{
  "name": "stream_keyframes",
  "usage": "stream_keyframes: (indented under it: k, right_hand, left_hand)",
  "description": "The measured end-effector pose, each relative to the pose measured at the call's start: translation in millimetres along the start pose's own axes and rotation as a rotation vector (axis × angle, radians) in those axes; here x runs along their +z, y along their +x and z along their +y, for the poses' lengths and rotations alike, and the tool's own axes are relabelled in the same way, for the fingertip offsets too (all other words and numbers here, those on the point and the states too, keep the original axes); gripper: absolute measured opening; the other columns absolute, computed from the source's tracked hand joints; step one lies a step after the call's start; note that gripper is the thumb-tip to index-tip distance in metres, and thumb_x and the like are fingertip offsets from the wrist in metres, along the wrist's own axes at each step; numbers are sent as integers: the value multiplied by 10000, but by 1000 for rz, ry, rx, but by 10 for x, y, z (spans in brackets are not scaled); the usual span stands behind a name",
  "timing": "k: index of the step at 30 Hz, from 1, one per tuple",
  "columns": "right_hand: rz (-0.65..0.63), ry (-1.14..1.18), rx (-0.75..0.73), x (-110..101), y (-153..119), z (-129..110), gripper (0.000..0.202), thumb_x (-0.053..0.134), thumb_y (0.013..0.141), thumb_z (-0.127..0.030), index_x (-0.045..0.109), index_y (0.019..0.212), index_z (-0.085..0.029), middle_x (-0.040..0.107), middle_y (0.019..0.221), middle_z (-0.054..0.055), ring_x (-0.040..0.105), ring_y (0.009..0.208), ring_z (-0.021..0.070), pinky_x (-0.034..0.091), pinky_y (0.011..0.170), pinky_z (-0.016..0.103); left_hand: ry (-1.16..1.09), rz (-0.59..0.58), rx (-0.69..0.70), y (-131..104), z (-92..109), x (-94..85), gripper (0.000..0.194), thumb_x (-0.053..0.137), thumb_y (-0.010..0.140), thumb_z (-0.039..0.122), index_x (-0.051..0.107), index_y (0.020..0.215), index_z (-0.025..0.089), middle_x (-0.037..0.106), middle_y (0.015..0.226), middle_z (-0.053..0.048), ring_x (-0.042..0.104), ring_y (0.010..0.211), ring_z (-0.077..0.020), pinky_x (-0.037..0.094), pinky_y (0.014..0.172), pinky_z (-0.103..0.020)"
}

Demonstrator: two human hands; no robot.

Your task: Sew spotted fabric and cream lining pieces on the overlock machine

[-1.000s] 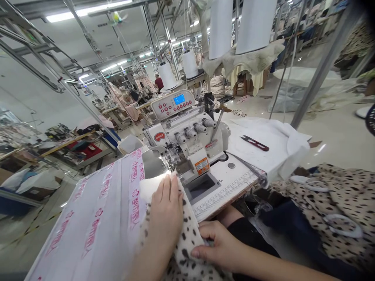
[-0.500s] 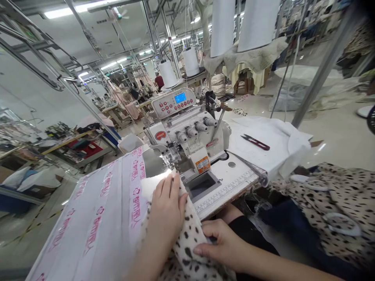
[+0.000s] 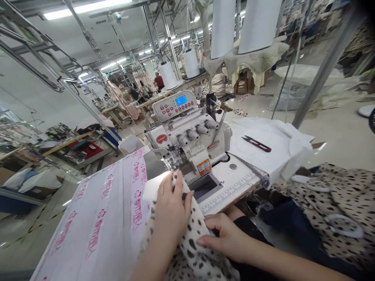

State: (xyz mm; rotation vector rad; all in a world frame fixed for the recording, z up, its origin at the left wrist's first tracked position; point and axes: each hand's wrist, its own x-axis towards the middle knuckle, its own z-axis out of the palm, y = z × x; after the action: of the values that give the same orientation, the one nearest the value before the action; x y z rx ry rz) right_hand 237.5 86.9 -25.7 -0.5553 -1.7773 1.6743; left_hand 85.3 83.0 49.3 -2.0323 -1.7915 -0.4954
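A white plush fabric [image 3: 191, 230] with black spots runs from the needle area of an overlock sewing machine [image 3: 190, 136] down towards my lap. My left hand [image 3: 171, 207] lies on its upper end, fingers stretched towards the presser foot and thumb spread to the right. A bit of the spotted edge shows between the fingertips. Lower down, my right hand [image 3: 224, 236] pinches the fabric's right edge between thumb and fingers. The stitching point itself is partly hidden by the fingertips and cloth.
Thread snips [image 3: 256, 143] lie on white cloth [image 3: 272, 132] right of the machine. A plastic-covered table surface [image 3: 111, 195] with pink lettering extends left. Spotted fabric [image 3: 345, 195] is heaped at the right. Thread cones [image 3: 168, 74] stand behind; a metal pole [image 3: 325, 66] rises at the right.
My left hand has shifted slightly right with the fabric, its fingers a little further apart. My right hand keeps its pinch on the edge. The view has moved very slightly.
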Motion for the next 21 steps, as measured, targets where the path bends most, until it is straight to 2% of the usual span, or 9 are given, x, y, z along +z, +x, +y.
stream_keyframes:
  k: [11, 15, 17, 21]
  right_hand:
    - [24, -90, 38, -147, 110, 4, 344, 620, 723, -379, 451, 560, -127, 408, 613, -19, 362, 596, 105, 291, 544, 202]
    - [-17, -156, -3, -189, 88, -40, 283, 566, 774, -332, 459, 605, -132, 415, 641, -21, 372, 620, 104, 293, 565, 199]
    - [-53, -190, 18, -234, 69, -109, 312, 572, 772, -332, 422, 582, -135, 372, 606, -32, 348, 595, 94, 269, 535, 191]
    - [-135, -148, 117, -315, 30, -225, 387, 598, 748, -384, 379, 549, -136, 295, 565, -43, 282, 555, 79, 218, 486, 186]
  left_hand:
    - [11, -9, -23, 153, -32, 19, 465, 436, 867, 369, 441, 1256, 113, 412, 1158, -177, 397, 1064, -303, 432, 855, -466]
    - [-86, -26, -8, 126, -126, -36, 454, 433, 869, 382, 451, 1251, 137, 436, 1184, -152, 411, 1081, -288, 422, 880, -451]
    - [-217, -15, -50, 102, -206, -86, 371, 410, 885, 357, 502, 1191, 170, 477, 1184, -98, 442, 1080, -236, 414, 911, -398]
    - [-372, 47, -187, 98, -328, -154, 212, 415, 875, 285, 590, 926, 176, 565, 1045, -31, 515, 972, -165, 424, 877, -305]
